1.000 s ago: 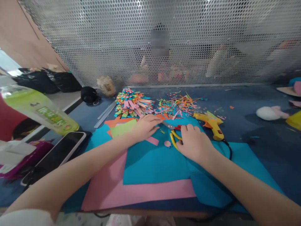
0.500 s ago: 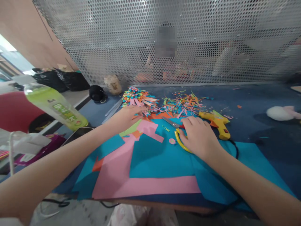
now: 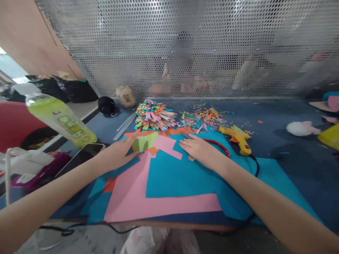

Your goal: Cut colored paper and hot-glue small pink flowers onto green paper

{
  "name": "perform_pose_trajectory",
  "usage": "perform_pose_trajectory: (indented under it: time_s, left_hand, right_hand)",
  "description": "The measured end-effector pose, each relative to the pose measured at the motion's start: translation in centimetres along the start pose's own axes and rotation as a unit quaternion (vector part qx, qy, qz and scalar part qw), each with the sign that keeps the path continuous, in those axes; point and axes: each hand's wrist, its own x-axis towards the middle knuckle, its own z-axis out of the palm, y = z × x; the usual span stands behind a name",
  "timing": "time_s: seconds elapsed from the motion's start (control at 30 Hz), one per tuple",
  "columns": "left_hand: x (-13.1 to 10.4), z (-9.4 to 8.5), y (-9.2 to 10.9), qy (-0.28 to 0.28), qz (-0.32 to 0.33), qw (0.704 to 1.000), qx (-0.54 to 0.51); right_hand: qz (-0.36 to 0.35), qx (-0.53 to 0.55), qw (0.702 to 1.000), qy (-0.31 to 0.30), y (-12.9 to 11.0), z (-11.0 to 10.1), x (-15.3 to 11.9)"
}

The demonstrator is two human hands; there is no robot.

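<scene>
My left hand (image 3: 115, 155) has its fingers spread at the left edge of a piece of light green paper (image 3: 147, 141), with nothing in its grasp. Fingers stretched out, my right hand (image 3: 197, 147) is over the blue paper (image 3: 172, 180) and partly covers a pair of scissors, whose red handle (image 3: 222, 145) shows behind it. Between the hands lies a cut piece of pink paper (image 3: 165, 144). A cone-shaped paper craft (image 3: 153, 116) with layers of colourful fringed strips stands behind them. Larger pink paper (image 3: 129, 197) lies under the blue sheet.
Thin paper scraps (image 3: 202, 118) are heaped at the back. A yellow glue gun (image 3: 241, 140) with a black cord lies at right, near a white rounded object (image 3: 299, 128). A bottle (image 3: 60, 118) and a phone (image 3: 87, 152) are at left. Perforated metal (image 3: 148, 46) borders the back.
My left hand has drawn back from the fringed craft toward the left. My right hand has moved left, off the scissors' handles, and its fingers have straightened. The view has shifted slightly right.
</scene>
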Motion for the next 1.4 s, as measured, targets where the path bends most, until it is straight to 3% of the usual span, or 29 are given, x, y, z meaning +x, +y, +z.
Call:
perform_pose_trajectory:
  time_s: [0.1,0.2,0.47,0.6,0.73,0.9,1.0,1.07,1.13,1.17,1.33,1.4]
  left_hand:
    - [-0.1,0.3,-0.2,-0.026,0.026,0.999,0.003]
    - [-0.4,0.4,0.0,0.009,0.027,1.0,-0.009]
    - [-1.4,0.5,0.7,0.161,0.026,0.982,-0.099]
    - [-1.9,-0.2,0.8,0.269,-0.002,0.95,-0.158]
    - [-2.2,-2.2,0.6,0.326,-0.026,0.921,-0.214]
    - [-2.0,-4.5,0.1,0.377,-0.057,0.894,-0.235]
    - [-1.4,-4.5,0.4,0.353,-0.086,0.87,-0.333]
    - [-0.9,-4.0,0.9,0.314,-0.1,0.824,-0.462]
    - [-0.4,-3.4,1.5,0.29,-0.117,0.718,-0.622]
    - [-0.2,-3.0,1.8,0.29,-0.119,0.691,-0.651]
    - [0.1,-2.1,3.3,0.297,-0.138,0.582,-0.745]
    - [0.1,-1.7,4.1,0.271,-0.135,0.554,-0.776]
  right_hand:
    - [0.002,-0.005,1.0,-0.01,-0.2,-0.2,0.2]
    - [0.011,-0.013,1.0,-0.012,-0.5,-0.6,0.3]
    - [0.023,-0.029,0.999,-0.001,-1.0,-0.5,0.3]
    - [0.047,-0.034,0.998,0.03,-0.6,-1.0,-0.2]
    - [0.102,-0.055,0.99,0.077,1.2,-2.4,-0.1]
    - [0.169,-0.073,0.977,0.103,5.7,-2.5,1.0]
    - [0.205,-0.074,0.969,0.115,8.2,-1.3,1.7]
    - [0.219,-0.074,0.965,0.12,9.0,-0.7,2.0]
    - [0.225,-0.075,0.964,0.125,9.0,-0.6,2.0]
    - [0.226,-0.076,0.963,0.127,8.6,-0.7,1.9]
    - [0.234,-0.068,0.96,0.135,5.5,-2.3,1.2]
    - [0.234,-0.055,0.962,0.13,4.2,-2.5,1.1]
